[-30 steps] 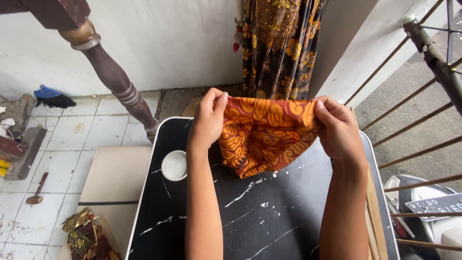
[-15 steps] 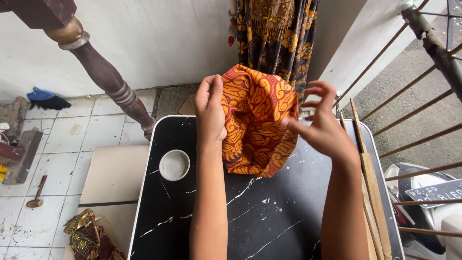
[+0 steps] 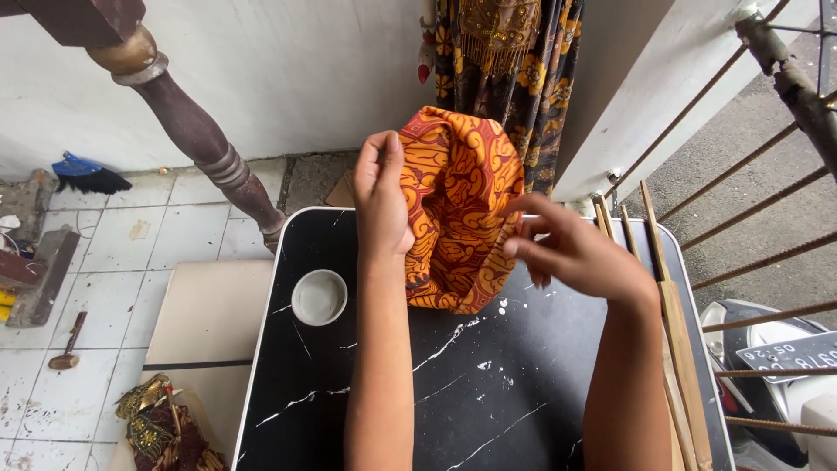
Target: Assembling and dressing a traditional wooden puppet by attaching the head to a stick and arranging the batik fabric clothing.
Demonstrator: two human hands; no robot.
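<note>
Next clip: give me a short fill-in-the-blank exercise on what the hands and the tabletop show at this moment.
1. The left hand holds up an orange patterned cloth by its ____ edge.
2. The right hand has its fingers near the cloth's ____ edge.
3. A small round white dish sits on the ____ marbled table.
4. Several wooden sticks lie along the table's ____ side.

Missing words: left; right; black; right
</note>
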